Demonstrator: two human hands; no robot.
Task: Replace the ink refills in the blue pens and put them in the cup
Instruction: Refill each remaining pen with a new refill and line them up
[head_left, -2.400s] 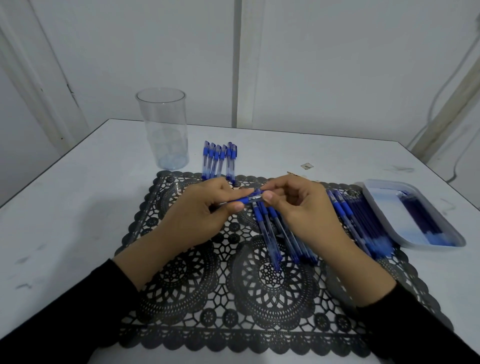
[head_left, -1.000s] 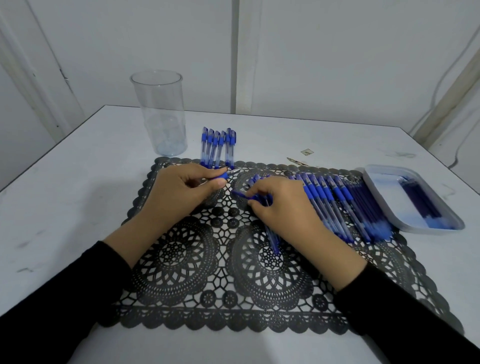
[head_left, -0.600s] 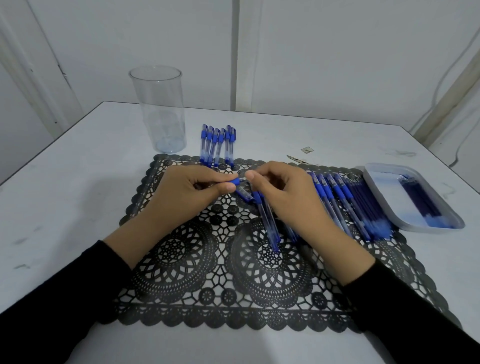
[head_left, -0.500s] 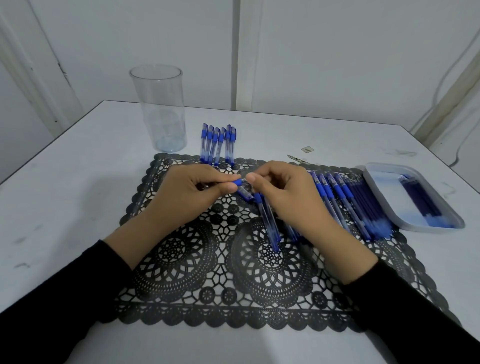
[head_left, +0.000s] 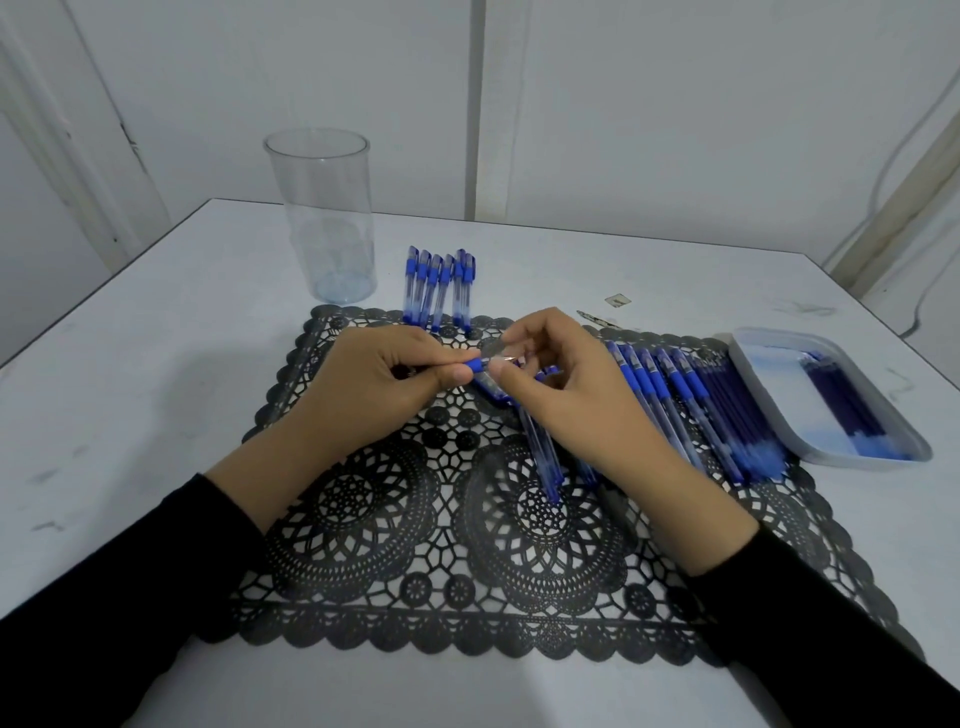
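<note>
Over the black lace mat (head_left: 415, 545), my left hand (head_left: 374, 382) grips a blue pen (head_left: 479, 362) and my right hand (head_left: 561, 384) pinches its tip, both hands close together. A row of pens (head_left: 665, 395) lies to the right. The clear cup (head_left: 327, 218) stands upright on the desk (head_left: 156, 364), far left.

A blue pen (head_left: 475, 364) is held level (only its grip shows). Six capped pens (head_left: 439, 291) lie parallel beside the upright clear cup (head_left: 324, 218).
</note>
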